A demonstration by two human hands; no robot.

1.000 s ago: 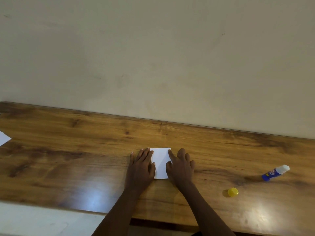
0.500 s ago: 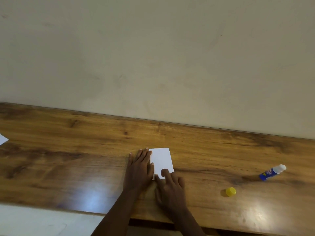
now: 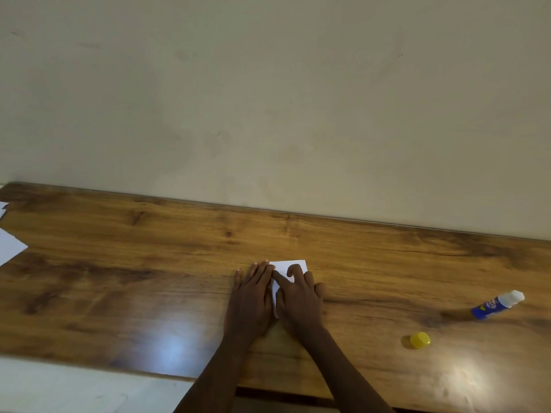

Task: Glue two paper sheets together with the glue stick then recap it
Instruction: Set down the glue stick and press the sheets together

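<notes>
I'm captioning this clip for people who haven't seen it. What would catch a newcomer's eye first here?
Two hands, left and right, pressing flat on a small white paper at the middle of the wooden table. Off to the right lies an uncapped blue glue stick, with its yellow cap lying apart, nearer the table's front edge. More white paper pokes in at the far left.

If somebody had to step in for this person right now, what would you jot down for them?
Left hand: flat on the table, at the left edge of the white paper, holding nothing.
Right hand: pressing down on the paper, fingers spread over it.
Glue stick: lying uncapped at the far right. Its yellow cap sits apart, nearer the front edge.
Done, by the look of it: sheets stacked and being pressed; whether the glue has taken cannot be seen.
Left: finish pressing, then put the cap on the stick.
</notes>
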